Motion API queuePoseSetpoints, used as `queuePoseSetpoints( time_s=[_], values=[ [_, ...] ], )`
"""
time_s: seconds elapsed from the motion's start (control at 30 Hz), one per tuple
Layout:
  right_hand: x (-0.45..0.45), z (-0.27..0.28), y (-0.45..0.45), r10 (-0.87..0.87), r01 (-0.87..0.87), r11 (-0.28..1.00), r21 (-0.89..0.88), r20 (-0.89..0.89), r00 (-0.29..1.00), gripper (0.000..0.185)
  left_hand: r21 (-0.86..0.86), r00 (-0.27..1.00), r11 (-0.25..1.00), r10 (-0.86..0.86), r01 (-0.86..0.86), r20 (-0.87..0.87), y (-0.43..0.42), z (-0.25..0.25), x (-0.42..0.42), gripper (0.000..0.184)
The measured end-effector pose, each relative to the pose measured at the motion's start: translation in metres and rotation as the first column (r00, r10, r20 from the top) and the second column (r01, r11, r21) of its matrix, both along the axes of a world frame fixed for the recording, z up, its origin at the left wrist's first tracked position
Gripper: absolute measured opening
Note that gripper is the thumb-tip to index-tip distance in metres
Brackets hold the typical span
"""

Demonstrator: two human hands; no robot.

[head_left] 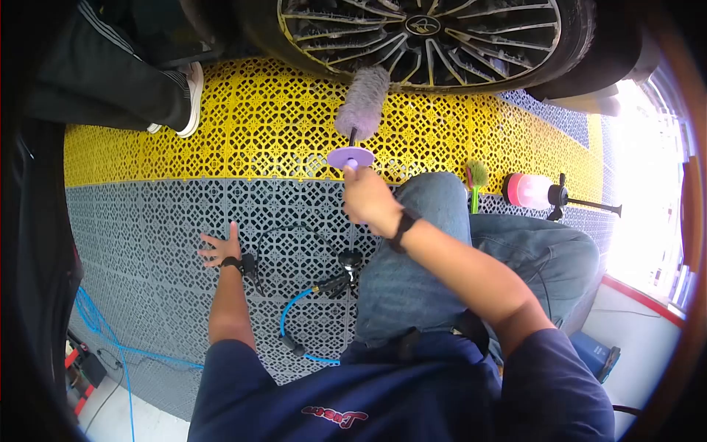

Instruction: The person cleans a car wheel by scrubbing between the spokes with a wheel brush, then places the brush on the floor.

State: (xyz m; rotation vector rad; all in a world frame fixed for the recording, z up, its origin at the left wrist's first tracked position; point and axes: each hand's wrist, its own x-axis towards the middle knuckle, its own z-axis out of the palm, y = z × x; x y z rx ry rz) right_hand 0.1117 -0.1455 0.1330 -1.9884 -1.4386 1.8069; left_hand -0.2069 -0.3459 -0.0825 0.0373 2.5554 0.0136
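Observation:
My right hand (370, 197) is wrapped round the purple handle of a fluffy wheel brush (362, 103), just behind its round guard. The grey-purple head of the brush reaches up to the lower edge of a car wheel (423, 26); whether it touches the rim I cannot make out. Suds and wet streaks show on the black and silver spokes. To the left, my left hand (221, 249) is held out over the grey floor grating with its fingers spread, holding nothing. A black-headed air tool (349, 261) with a blue hose lies between my left arm and my knee.
Right of my knee lie a green-handled brush (477, 180) and a pump sprayer with pink liquid (530, 191). Another person's leg and shoe (193, 99) stand at upper left. Blue hose (110, 335) runs along the left. Yellow grating (272, 132) borders the wheel.

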Motion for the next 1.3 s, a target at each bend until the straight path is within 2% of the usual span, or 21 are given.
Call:
queuePoseSetpoints(
  time_s=[0.07,0.13,0.23,0.27,0.3,0.33,0.43,0.53,0.6,0.63,0.7,0.77,0.93,0.97,1.0,1.03,1.07,1.1,1.17,1.27,1.3],
  values=[
    [-0.011,-0.050,-0.026,-0.130,0.133,0.966,0.221,-0.029,0.991,0.044,-0.007,1.000,1.000,0.001,-0.001,-0.013,-0.004,-0.006,-0.002,0.127],
    [-0.006,-0.030,-0.033,-0.241,0.243,0.969,0.038,-0.034,0.970,0.042,-0.005,1.000,1.000,-0.015,0.015,-0.022,-0.003,-0.009,-0.004,0.128],
    [0.000,-0.034,-0.024,-0.201,0.203,0.979,0.010,-0.070,0.977,0.043,-0.029,1.000,1.000,-0.008,0.007,-0.021,-0.003,-0.011,-0.004,0.128],
    [-0.001,-0.057,-0.024,-0.080,0.076,0.981,0.179,0.015,0.997,0.042,-0.046,0.999,0.999,-0.016,0.014,-0.033,-0.003,-0.013,-0.004,0.128],
    [-0.009,-0.023,-0.015,-0.128,0.128,0.992,-0.003,0.017,0.992,0.041,-0.044,0.999,0.999,-0.019,0.017,-0.027,-0.003,-0.013,-0.004,0.128],
    [-0.016,-0.037,-0.020,-0.132,0.124,0.984,0.126,0.053,0.990,0.040,-0.011,1.000,1.000,-0.014,0.014,-0.019,-0.005,-0.012,-0.004,0.129],
    [-0.022,-0.058,-0.038,-0.182,0.114,0.947,0.300,0.207,0.961,0.035,0.001,1.000,1.000,-0.020,0.020,-0.015,-0.004,-0.015,-0.008,0.129],
    [-0.016,-0.071,-0.047,-0.215,0.148,0.960,0.239,0.283,0.935,0.030,-0.012,0.999,1.000,-0.022,0.021,-0.030,-0.006,-0.013,-0.005,0.128],
    [-0.013,-0.079,-0.044,-0.539,0.541,0.841,0.007,0.078,0.838,0.030,0.000,0.999,1.000,-0.020,0.020,-0.033,-0.006,-0.018,-0.006,0.129],
    [-0.009,-0.092,-0.046,-0.537,0.539,0.843,0.008,0.080,0.840,0.030,0.004,0.999,1.000,-0.018,0.018,-0.044,-0.008,-0.019,-0.007,0.129],
    [-0.003,-0.122,-0.047,-0.379,0.297,0.910,0.289,0.291,0.879,0.034,0.001,0.999,1.000,-0.013,0.013,-0.046,-0.009,-0.020,-0.007,0.129],
    [0.003,-0.137,-0.036,-0.386,0.275,0.885,0.376,0.260,0.885,0.035,-0.003,0.999,1.000,-0.022,0.022,-0.028,-0.008,-0.016,-0.008,0.129],
    [0.015,-0.152,-0.002,-0.295,0.182,0.930,0.320,0.349,0.890,0.030,0.013,0.999,0.999,-0.032,0.032,-0.035,-0.006,-0.016,-0.006,0.131],
    [0.014,-0.161,0.019,-0.374,0.230,0.889,0.395,0.339,0.864,0.030,0.021,0.998,0.999,-0.039,0.040,-0.040,-0.008,-0.016,-0.006,0.131],
    [0.015,-0.163,0.048,-0.352,0.219,0.901,0.375,0.336,0.874,0.031,0.001,0.998,0.999,-0.043,0.043,-0.039,-0.009,-0.020,-0.008,0.132],
    [0.017,-0.151,0.068,-0.283,0.188,0.902,0.388,0.205,0.937,0.034,0.013,0.998,0.999,-0.039,0.039,-0.041,-0.011,-0.023,-0.010,0.132],
    [0.011,-0.157,0.090,-0.284,0.174,0.911,0.374,0.261,0.923,0.032,0.032,0.998,0.999,-0.039,0.041,-0.046,-0.010,-0.021,-0.009,0.131],
    [0.009,-0.156,0.103,-0.303,0.212,0.854,0.475,0.123,0.945,0.029,0.054,0.998,0.998,-0.034,0.036,-0.052,-0.010,-0.020,-0.007,0.131],
    [-0.004,-0.164,0.138,-0.448,0.420,0.867,0.269,0.053,0.892,0.025,0.000,0.997,0.999,-0.050,0.050,-0.055,-0.015,-0.024,-0.010,0.129],
    [0.007,-0.172,0.144,-0.323,0.287,0.924,0.255,0.115,0.939,0.028,-0.010,0.997,0.997,-0.073,0.073,-0.034,-0.012,-0.018,-0.008,0.129],
    [0.011,-0.146,0.135,-0.264,0.221,0.936,0.273,0.133,0.955,0.029,-0.002,0.995,0.996,-0.092,0.092,-0.022,-0.012,-0.022,-0.010,0.129]
  ],
)
